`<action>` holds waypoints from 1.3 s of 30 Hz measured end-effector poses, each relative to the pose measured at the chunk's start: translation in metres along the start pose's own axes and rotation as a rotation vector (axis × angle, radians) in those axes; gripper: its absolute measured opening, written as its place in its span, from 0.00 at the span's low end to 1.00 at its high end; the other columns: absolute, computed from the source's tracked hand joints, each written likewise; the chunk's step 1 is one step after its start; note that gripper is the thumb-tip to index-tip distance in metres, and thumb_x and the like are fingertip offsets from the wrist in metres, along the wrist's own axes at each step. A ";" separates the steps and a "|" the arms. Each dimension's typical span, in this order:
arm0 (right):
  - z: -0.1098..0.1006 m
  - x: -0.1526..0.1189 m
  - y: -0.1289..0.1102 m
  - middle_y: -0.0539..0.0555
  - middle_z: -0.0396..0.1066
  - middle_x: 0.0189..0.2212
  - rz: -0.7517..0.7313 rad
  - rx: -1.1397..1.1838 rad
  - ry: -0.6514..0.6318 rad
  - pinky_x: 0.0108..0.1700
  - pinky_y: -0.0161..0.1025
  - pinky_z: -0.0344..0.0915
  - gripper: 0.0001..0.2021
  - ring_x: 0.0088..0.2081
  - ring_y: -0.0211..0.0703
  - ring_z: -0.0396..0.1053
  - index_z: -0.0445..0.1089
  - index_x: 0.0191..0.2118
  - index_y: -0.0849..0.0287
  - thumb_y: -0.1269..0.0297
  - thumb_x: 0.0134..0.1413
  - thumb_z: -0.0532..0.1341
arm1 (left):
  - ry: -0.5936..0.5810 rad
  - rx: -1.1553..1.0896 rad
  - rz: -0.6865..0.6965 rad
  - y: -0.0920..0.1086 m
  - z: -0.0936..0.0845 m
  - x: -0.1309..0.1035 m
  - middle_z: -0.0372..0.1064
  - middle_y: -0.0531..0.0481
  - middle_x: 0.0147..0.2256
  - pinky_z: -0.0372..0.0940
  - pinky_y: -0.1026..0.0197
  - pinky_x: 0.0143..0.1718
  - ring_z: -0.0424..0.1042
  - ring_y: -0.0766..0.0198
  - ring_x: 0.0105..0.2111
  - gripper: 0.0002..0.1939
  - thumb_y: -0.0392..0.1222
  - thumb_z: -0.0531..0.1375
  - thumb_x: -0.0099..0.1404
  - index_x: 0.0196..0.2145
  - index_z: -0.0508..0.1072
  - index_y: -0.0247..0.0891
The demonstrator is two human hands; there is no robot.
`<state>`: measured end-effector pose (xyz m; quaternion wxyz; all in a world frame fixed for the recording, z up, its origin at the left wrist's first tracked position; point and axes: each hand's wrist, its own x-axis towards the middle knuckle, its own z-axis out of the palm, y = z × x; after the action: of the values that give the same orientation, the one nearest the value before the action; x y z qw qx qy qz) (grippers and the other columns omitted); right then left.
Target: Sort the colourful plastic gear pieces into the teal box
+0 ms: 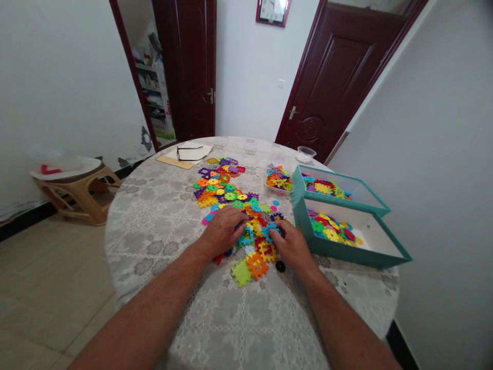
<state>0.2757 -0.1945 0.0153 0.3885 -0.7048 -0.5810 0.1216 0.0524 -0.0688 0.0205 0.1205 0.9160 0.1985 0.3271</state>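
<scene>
A long, loose heap of colourful plastic interlocking pieces (231, 196), some round like gears and some square with notched edges, runs along the middle of the table. My left hand (220, 230) rests over the near part of the heap, fingers curled and thumb bent in; what lies under its fingertips is hidden. Between the thumb and fingers of my right hand (293, 245) is a blue interlocking piece (270, 232). Closest to me lie a light green square piece (241, 273) and an orange square piece (257, 266). A black round piece (281, 266) sits below my right hand.
At the right stand a teal box (346, 251) and another teal box part (370, 191), both holding pieces. A clear tub (278, 189) of pieces is beside them. Farther back are a small clear bowl (306, 154) and glasses (191, 154) on paper. A stool (90, 190) stands left.
</scene>
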 end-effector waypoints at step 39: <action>-0.017 -0.012 -0.027 0.55 0.79 0.44 -0.265 0.164 -0.383 0.48 0.43 0.69 0.14 0.43 0.47 0.74 0.77 0.54 0.53 0.63 0.67 0.59 | -0.227 -0.586 -0.221 0.020 0.000 0.001 0.73 0.51 0.39 0.66 0.63 0.36 0.70 0.65 0.35 0.20 0.36 0.65 0.62 0.52 0.72 0.40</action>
<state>0.2630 -0.2115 0.0418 0.3399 -0.5525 -0.7196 0.2476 0.0585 -0.0868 0.0284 0.4349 0.8459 0.1795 0.2512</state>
